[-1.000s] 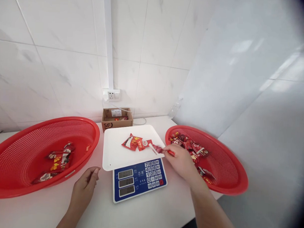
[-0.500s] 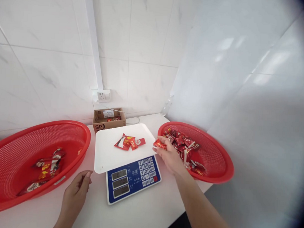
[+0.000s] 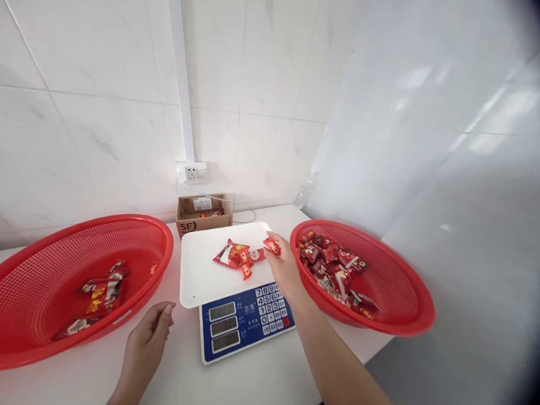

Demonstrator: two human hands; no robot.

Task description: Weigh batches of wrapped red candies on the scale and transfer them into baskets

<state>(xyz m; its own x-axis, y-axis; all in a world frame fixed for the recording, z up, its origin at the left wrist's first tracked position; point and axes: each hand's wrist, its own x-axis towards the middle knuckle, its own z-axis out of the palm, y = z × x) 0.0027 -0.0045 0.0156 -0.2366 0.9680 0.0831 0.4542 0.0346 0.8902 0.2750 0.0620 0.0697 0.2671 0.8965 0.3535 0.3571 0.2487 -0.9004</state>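
A blue electronic scale (image 3: 243, 325) with a white weighing pan (image 3: 205, 271) stands in the middle of the white counter. Several red snack packets (image 3: 235, 255) lie on the pan. My right hand (image 3: 285, 268) hovers over the pan's right edge, fingers pinched on one small red packet (image 3: 272, 246). My left hand (image 3: 153, 328) rests on the counter left of the scale, fingers loosely curled, holding nothing I can see. A red mesh basket (image 3: 399, 316) on the right holds many red packets (image 3: 334, 267).
A larger red mesh basket (image 3: 35, 342) at the left holds a few packets (image 3: 96, 294). A small cardboard box (image 3: 203, 215) sits against the tiled wall under a wall socket (image 3: 193, 173). A clear plastic bottle (image 3: 305, 195) stands in the corner. The counter edge runs near my right forearm.
My right hand went from the pan to the right basket, picked up a packet, and came back over the pan with it. One more packet now lies on the pan. The left hand stayed put.
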